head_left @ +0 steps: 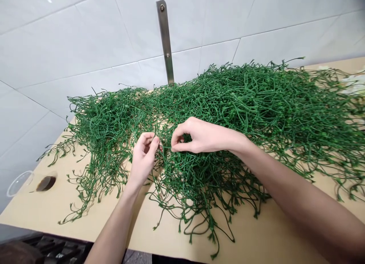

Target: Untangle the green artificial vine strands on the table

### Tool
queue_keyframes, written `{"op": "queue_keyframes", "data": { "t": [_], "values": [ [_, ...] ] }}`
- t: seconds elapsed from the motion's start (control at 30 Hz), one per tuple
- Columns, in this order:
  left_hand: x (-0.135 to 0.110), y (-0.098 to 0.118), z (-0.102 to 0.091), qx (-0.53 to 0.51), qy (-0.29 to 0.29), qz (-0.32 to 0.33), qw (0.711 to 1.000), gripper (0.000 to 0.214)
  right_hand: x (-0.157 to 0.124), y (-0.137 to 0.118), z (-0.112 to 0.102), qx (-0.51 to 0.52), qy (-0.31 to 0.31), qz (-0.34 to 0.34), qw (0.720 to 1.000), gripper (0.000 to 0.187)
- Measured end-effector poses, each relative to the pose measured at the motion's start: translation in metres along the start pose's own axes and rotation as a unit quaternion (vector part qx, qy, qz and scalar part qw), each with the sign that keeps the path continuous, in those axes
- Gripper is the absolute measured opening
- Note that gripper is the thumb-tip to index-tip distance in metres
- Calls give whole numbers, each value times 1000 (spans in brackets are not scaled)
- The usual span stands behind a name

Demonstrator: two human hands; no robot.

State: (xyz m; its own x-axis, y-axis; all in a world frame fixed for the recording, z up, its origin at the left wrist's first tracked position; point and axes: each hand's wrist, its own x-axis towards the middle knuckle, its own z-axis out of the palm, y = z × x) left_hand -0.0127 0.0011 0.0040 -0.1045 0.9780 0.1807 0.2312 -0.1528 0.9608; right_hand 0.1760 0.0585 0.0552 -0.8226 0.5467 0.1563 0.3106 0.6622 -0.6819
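A large tangled heap of thin green stems (256, 100), plastic-looking and with small forked tips, spreads across the table. My left hand (145, 152) is closed in a pinch on one green stem, which rises above the thumb and fingertip. Just to its right, my right hand (196, 136) is bent at the wrist with thumb and forefinger pinched together. A short length of green stem shows at those fingertips, between the two hands. Behind and below the fingers, loose stems hide where the held pieces run.
The tan tabletop (251, 237) meets a white tiled wall (71, 40), where a metal bracket (165, 40) stands upright. A clear plastic cup (31, 182) with dark brown liquid is at the left edge. Pale white petals (355, 83) lie far right.
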Motion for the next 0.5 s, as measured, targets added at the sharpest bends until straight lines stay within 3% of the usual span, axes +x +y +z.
{"op": "queue_keyframes", "data": {
  "t": [0.07, 0.17, 0.37, 0.5],
  "values": [
    [0, 0, -1, -9, 6, 1, 1000, 19, 0, 1, 1, 22, -53, -8, 998, 16],
    [0, 0, -1, -13, 9, 4, 1000, 20, -1, 2, -1, 29, -66, -15, 997, 22],
    [-3, 3, 2, 1, 0, 20, 1000, 19, -1, 0, 1, 19, 85, 37, 996, 17],
    [-4, 5, 2, 6, -4, 20, 1000, 22, 5, 1, 13, 29, 73, 18, 997, 26]
  ]
}}
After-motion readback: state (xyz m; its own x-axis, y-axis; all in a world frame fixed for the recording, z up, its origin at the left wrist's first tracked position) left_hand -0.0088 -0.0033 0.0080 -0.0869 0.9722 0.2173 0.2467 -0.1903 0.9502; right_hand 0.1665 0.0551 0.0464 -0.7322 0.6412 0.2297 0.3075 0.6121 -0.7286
